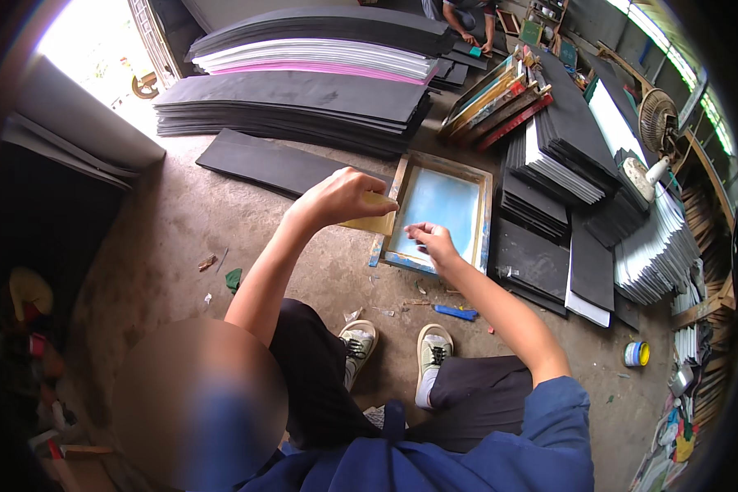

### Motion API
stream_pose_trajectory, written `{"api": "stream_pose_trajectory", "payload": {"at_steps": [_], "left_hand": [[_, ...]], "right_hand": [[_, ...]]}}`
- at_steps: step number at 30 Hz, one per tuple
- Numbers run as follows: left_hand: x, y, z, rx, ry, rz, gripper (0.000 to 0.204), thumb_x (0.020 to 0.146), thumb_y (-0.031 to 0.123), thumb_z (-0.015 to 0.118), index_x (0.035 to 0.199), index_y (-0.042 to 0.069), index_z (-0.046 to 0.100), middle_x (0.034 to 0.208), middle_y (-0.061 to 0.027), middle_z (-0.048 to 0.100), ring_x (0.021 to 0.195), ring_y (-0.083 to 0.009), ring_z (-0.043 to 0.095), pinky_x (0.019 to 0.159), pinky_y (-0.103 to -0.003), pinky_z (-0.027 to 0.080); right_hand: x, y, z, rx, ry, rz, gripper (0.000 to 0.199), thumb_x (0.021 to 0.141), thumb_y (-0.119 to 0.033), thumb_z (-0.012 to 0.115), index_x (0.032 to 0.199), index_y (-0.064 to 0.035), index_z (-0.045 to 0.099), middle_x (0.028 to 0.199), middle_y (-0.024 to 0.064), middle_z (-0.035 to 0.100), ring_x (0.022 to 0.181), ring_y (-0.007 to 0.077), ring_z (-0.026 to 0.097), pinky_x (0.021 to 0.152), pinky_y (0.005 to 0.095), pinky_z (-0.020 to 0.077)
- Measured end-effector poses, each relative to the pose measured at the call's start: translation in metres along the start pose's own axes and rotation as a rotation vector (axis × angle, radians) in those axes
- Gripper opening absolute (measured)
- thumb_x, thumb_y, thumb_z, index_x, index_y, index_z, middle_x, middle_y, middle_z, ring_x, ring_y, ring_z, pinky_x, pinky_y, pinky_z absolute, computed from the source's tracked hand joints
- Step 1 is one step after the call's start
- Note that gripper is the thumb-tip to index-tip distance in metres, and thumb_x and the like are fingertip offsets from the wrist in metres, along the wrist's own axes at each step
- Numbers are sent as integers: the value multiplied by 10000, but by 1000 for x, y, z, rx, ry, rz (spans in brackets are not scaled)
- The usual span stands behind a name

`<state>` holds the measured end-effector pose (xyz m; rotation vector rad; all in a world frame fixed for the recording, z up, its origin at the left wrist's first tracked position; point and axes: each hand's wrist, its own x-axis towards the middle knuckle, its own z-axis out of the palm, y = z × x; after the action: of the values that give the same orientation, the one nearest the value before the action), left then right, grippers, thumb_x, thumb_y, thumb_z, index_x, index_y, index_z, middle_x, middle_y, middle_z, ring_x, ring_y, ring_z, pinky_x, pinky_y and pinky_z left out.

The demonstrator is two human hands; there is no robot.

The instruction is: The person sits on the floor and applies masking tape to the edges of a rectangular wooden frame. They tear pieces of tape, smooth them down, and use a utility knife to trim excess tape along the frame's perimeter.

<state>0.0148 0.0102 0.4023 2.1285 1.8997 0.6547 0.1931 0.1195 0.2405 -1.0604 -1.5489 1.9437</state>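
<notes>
A wooden-framed printing screen (482, 215) with a pale blue mesh lies on the concrete floor in front of my feet. My left hand (340, 197) is closed on a flat tan squeegee-like block (374, 220), held just above the frame's left edge. My right hand (433, 240) hovers over the near part of the blue mesh, fingers pinched together around something small; what it is cannot be made out.
Stacks of black, white and pink foam sheets (320, 70) fill the back. More sheet stacks (565, 148) and standing frames (500, 98) are to the right, beside a fan (656, 123). A blue tool (456, 312) and tape roll (637, 353) lie on the floor. Another person (467, 20) crouches far back.
</notes>
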Motion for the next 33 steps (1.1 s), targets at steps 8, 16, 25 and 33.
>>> {"api": "stream_pose_trajectory", "payload": {"at_steps": [8, 16, 25, 33], "left_hand": [[11, -47, 28, 76, -75, -144, 508, 773, 505, 604, 902, 20, 678, 731, -166, 655, 690, -271, 660, 652, -342, 526], [11, -59, 83, -651, -364, -153, 641, 670, 425, 765, 1119, 3, 589, 924, -125, 657, 892, -192, 603, 852, -317, 437], [17, -77, 98, -40, -284, -230, 611, 722, 600, 626, 923, 25, 666, 770, -161, 657, 719, -265, 649, 665, -349, 509], [0, -142, 90, 289, -79, -67, 657, 671, 731, 547, 783, 98, 682, 674, -109, 650, 695, -255, 644, 761, -354, 448]], "right_hand": [[-10, -62, -90, -309, 91, -216, 142, 808, -88, 623, 899, 17, 652, 826, 70, 654, 782, 124, 588, 764, 248, 443], [-24, -93, -150, -533, 189, -182, 138, 807, -118, 634, 873, -7, 681, 821, 66, 675, 779, 114, 602, 770, 256, 440], [-25, -93, -174, -598, 242, -157, 141, 784, -90, 624, 873, 0, 688, 798, 73, 682, 745, 109, 619, 724, 245, 456], [-38, -92, -214, -641, 434, -192, 144, 772, -90, 622, 845, 15, 687, 775, 84, 679, 707, 119, 611, 691, 234, 453]]}}
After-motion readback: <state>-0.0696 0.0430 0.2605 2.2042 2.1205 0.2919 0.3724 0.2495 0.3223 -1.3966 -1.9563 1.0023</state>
